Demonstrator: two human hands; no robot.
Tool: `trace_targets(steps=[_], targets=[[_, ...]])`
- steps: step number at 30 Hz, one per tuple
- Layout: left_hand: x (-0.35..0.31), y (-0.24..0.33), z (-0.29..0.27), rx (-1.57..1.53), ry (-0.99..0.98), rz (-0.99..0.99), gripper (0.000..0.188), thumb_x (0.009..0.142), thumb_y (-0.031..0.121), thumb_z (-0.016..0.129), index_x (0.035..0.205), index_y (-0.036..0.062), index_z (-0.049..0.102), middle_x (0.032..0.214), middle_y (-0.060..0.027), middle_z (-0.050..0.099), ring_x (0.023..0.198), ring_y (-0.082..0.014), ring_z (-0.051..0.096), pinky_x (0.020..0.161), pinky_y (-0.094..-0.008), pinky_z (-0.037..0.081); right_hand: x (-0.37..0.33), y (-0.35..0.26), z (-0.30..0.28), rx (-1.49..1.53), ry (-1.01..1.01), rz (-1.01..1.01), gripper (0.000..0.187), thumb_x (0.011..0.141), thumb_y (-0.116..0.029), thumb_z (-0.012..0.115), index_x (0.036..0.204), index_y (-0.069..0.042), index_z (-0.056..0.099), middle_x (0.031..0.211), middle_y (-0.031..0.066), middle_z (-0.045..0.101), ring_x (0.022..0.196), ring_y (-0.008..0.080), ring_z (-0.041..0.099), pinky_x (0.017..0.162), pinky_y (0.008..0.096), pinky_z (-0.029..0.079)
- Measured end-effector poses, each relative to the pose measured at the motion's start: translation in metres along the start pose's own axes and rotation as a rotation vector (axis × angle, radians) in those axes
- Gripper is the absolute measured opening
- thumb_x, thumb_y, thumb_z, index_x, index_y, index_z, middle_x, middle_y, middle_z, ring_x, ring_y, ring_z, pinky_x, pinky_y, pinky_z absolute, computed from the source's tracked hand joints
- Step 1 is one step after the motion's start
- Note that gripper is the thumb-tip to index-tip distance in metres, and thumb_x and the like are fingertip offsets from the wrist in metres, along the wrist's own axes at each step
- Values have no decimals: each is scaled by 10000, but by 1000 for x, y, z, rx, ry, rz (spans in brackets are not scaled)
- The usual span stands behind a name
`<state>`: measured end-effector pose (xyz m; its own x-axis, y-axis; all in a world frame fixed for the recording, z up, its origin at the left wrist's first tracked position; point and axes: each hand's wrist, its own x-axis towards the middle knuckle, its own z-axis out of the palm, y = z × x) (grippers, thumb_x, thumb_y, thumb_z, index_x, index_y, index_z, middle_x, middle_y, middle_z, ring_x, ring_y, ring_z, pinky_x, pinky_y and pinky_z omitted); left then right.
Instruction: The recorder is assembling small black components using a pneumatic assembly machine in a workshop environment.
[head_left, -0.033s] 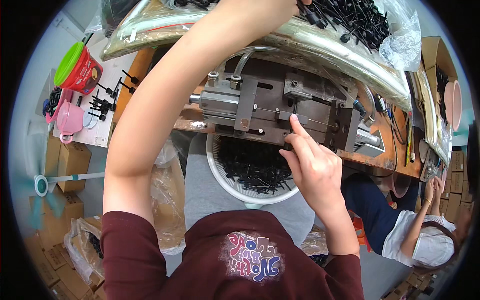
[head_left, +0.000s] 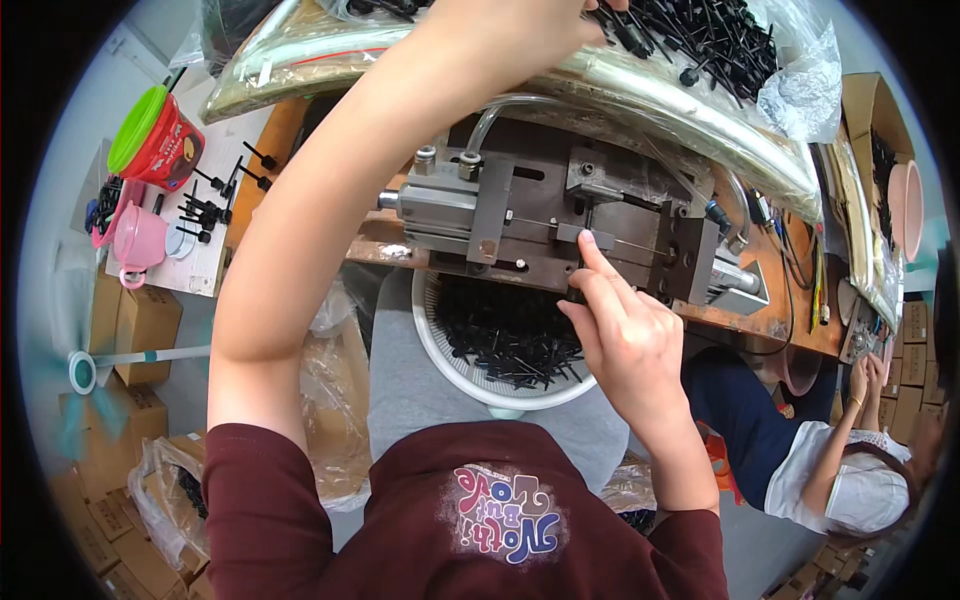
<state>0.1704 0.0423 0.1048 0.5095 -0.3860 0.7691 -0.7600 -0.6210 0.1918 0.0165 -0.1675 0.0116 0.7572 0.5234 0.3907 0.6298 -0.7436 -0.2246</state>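
My left hand [head_left: 545, 30] reaches across to the far edge of the view, at a pile of black stemmed plastic parts [head_left: 705, 45]. Its fingers are mostly cut off, so their grip is hidden. Lower down, my right hand [head_left: 630, 325] is at a dark metal clamping fixture [head_left: 530, 195]. The right index fingertip rests on a small dark block [head_left: 570, 232] in the middle of the fixture. Thumb and middle finger come together at the fixture's near edge, around what looks like a thin black part, largely covered by the fingers.
A white basket [head_left: 425, 335] of black parts sits at my lap below the fixture. Left are a red bucket with green rim [head_left: 165, 145], a pink cup [head_left: 140, 240] and loose black parts [head_left: 205, 210]. A fan [head_left: 82, 370] stands far left. Another person [head_left: 835, 470] works at right.
My left hand has shifted very slightly at the pile, with a little more of its fingers showing. The right hand stays at the fixture.
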Motion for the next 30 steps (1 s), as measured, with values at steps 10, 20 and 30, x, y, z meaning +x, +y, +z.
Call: trace_targets(steps=[10,20,30], targets=[[-81,73,-31,-166,33,-153,339,708,29,810,1041,46,755,1264,-143,643,979,-249,692,855,-338,563,43,15,-40,304,-65,104,300,770,-176,812,993,-57,651,907,94,708,582,202,653,570,326,531],[-135,130,5,-73,-99,-175,291,733,38,767,1005,-25,686,1295,-186,635,977,-313,689,883,-384,572,249,114,-37,-31,252,249,439,635,-262,852,879,69,700,864,201,723,813,299,707,773,370,570],[-156,138,38,52,-256,-202,248,716,75,730,941,-15,677,1283,-221,640,691,-220,670,655,-311,536,246,148,-50,33,-179,264,384,652,-112,735,998,45,680,674,43,599,499,103,512,489,274,401]])
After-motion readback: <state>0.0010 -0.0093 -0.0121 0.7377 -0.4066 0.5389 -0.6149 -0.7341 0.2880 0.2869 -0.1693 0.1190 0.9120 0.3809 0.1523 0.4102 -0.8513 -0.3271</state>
